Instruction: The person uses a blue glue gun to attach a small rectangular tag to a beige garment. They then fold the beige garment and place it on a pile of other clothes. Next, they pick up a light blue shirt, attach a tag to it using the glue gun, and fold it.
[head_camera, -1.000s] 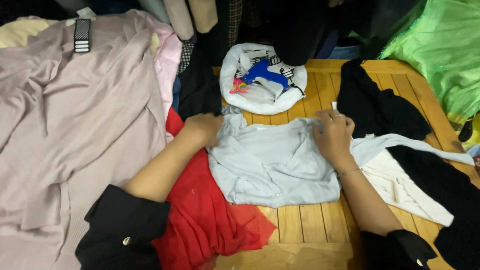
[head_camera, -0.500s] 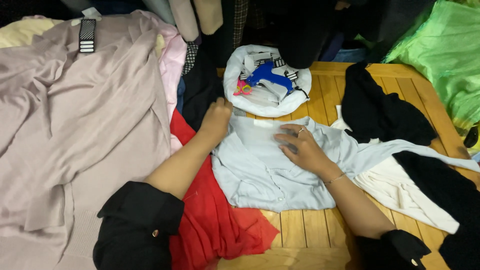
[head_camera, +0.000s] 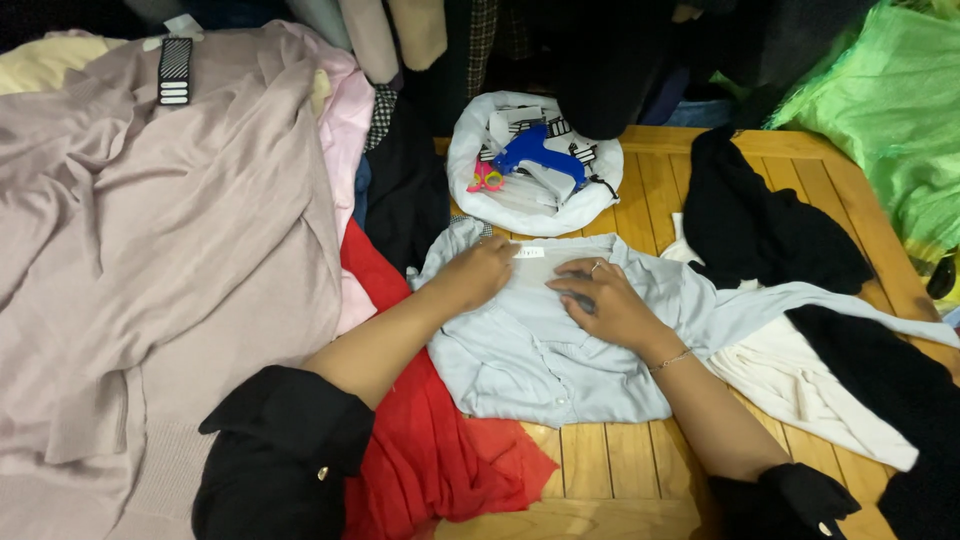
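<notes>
A pale blue button-up garment (head_camera: 540, 360) lies flat on the wooden slatted table (head_camera: 620, 470). My left hand (head_camera: 478, 272) rests on its collar area beside a small white label (head_camera: 528, 253). My right hand (head_camera: 600, 300), with a ring and a thin bracelet, presses on the fabric just right of the label, fingers pointing left. Both hands lie close together near the neckline. I cannot tell whether either hand pinches the fabric.
A white bag (head_camera: 530, 170) holding a blue tagging gun and pink scissors sits behind the garment. A red cloth (head_camera: 430, 450) lies under it at left, a large mauve garment (head_camera: 150, 260) further left, black (head_camera: 760, 230), white (head_camera: 800, 390) and green (head_camera: 890, 110) clothes at right.
Both hands have come together from the garment's outer edges to its collar. The right hand has slid left across the fabric; the left hand has moved right to the label.
</notes>
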